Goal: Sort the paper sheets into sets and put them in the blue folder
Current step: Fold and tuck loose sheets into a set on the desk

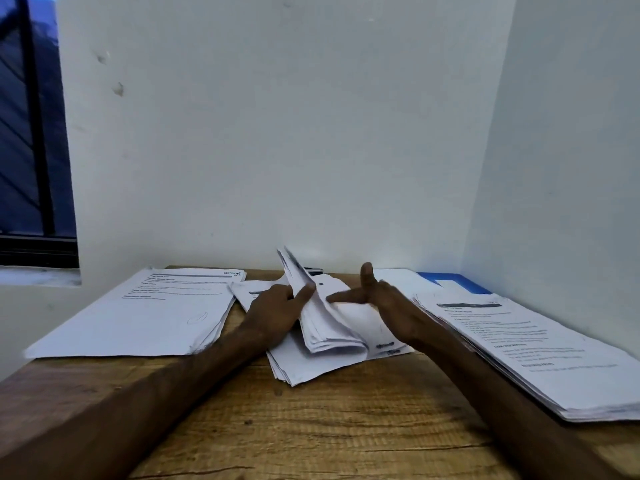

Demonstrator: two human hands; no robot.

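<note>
Paper sheets (pixel 329 336) curled, left hand (pixel 273 308) pinching, wooden table (pixel 311 427)

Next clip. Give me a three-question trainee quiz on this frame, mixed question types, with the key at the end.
1. True or false: the blue folder lies at the far right of the table, partly covered by paper.
2. Fill in: the right hand has its fingers ___, holding nothing.
3. Which hand pinches the lifted sheets of the middle pile? A) left hand B) right hand C) both

Key: 1 true; 2 straight; 3 A.
</note>
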